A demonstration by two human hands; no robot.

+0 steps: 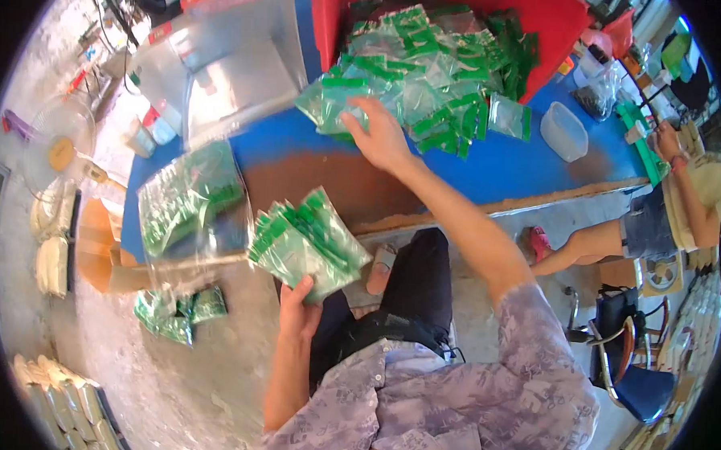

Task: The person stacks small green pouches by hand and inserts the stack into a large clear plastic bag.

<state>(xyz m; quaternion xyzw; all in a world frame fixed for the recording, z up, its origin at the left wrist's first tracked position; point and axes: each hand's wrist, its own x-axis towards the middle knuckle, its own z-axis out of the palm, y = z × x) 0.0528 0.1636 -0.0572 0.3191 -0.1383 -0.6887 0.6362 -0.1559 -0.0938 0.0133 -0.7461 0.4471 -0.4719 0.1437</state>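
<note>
My left hand point(299, 307) is closed on a fanned stack of clear plastic packets with green header strips point(311, 240), thumb on the near edge, held above my lap. My right hand point(380, 136) reaches to the near left edge of a large pile of similar packets point(416, 62). Its thumb and fingers are apart, against or just over the packets, and I see nothing gripped in them. The pile spills from a red bin point(331, 19) onto the blue table. Left of my stack, a large clear bag point(193, 197) holds more green packets.
A blue table point(276, 141) with worn brown patches carries a clear plastic tub point(242, 71) and a small translucent container point(564, 131). More green packets point(181, 314) lie low at the left. Another person point(684, 191) works at the right, near a blue chair point(643, 392).
</note>
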